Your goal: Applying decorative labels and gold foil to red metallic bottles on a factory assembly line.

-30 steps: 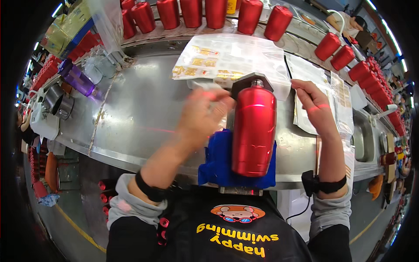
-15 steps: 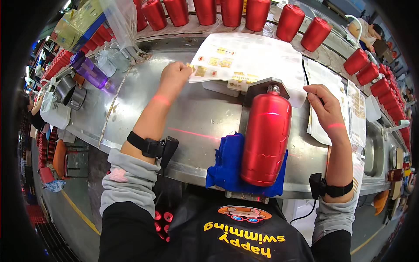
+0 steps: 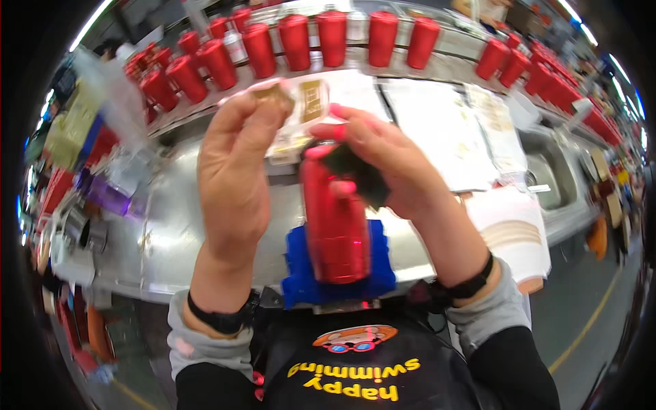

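My left hand point(image 3: 236, 171) is raised in front of me, thumb and finger pinching a small sheet with a gold decal point(image 3: 311, 101). Opposite it, my right hand point(image 3: 403, 160) has its fingers curled around a flat dark green piece point(image 3: 359, 176), blurred, its kind unclear. The right fingertips are close to the sheet's edge; whether they touch it I cannot tell. Below and between the hands, a red bottle point(image 3: 336, 239) lies on a folded blue cloth point(image 3: 297, 266), its base toward me. Its neck is hidden by my right hand.
A row of red bottles point(image 3: 332, 41) stands along the curved conveyor beyond the steel table point(image 3: 178, 225). White sheets point(image 3: 437, 137) lie at right, before a sink point(image 3: 550, 167). A purple drinking bottle point(image 3: 109, 195) and metal cups point(image 3: 75, 225) are at left.
My left hand has come in from the sheets with a gold decal. My right hand has moved left over the bottle, now with the dark green piece. The view has shifted.
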Available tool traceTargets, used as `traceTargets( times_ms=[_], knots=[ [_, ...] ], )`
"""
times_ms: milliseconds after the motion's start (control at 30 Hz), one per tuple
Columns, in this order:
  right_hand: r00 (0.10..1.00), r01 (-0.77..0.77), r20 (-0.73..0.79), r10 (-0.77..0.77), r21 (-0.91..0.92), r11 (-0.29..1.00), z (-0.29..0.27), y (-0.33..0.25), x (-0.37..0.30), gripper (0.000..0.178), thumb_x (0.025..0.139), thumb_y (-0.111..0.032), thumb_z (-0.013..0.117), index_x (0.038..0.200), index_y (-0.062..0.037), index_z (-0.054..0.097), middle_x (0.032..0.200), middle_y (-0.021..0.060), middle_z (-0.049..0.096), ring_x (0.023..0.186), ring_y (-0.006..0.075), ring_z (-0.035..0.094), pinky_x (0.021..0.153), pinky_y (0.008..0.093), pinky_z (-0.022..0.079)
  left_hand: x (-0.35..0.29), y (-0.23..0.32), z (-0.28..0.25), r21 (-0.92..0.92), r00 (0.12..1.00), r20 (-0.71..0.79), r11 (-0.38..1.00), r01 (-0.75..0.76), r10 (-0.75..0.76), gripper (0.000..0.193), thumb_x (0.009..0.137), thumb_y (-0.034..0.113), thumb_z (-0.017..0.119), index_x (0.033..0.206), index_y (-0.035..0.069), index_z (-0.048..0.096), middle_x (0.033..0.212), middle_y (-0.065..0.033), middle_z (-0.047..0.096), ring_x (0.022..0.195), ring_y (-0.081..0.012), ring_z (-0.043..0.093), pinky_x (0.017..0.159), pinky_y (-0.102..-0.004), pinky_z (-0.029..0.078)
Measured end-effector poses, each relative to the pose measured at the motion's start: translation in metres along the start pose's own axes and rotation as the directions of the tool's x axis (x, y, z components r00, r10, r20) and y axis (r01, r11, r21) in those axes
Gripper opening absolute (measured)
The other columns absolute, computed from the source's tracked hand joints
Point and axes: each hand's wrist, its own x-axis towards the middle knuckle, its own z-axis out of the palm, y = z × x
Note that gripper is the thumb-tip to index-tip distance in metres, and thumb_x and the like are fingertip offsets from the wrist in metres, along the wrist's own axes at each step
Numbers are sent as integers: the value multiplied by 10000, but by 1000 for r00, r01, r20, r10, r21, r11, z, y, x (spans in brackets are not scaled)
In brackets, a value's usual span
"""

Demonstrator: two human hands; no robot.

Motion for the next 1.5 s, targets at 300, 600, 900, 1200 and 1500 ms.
traceTargets(
  times_ms=[300,600,900,1200,1500],
  knots=[
    [953,209,-182,-244,-193,959,-39,-21,-13,200,919,-268,676,972,-82,622,836,-7,642,562,36,531,487,178,417,-26,-20,28,240,972,-5,943,231,-237,204,986,119,552,1126,-14,618,1049,-42,627,944,-93,572,906,-253,425],
    [918,-377,-392,-68,-802,-463,-287,-62,65,409,823,-378,573,982,-28,711,1000,214,694,982,355,655,831,445,514,-81,-13,-11,755,972,12,640,145,-235,404,899,218,643,1208,-34,580,1198,-157,579,1167,-269,513,1041,-365,349],
    [907,-152,-34,-420,-957,-249,-278,-55,49,185,799,-180,703,849,-7,665,909,189,607,859,355,596,795,428,479,-135,-12,-14,900,868,205,435,13,-452,1201,733,488,783,1497,-99,67,1512,-325,233,1387,-472,272,1127,-544,183],
    [937,320,321,-140,-947,-36,-71,-106,-17,145,861,-103,666,836,0,567,1035,112,598,887,241,575,765,340,459,-145,-23,-25,889,912,221,457,-42,-347,1079,780,404,759,1501,-82,121,1432,-253,431,1281,-400,438,1093,-531,241],
    [887,451,460,45,-882,136,-17,-36,4,142,848,-100,695,846,-13,583,1040,121,572,864,257,575,771,345,479,-144,-26,-24,901,929,227,426,-87,-291,1096,765,452,769,1493,-88,152,1453,-295,353,1319,-476,342,1106,-532,269]
  ],
)
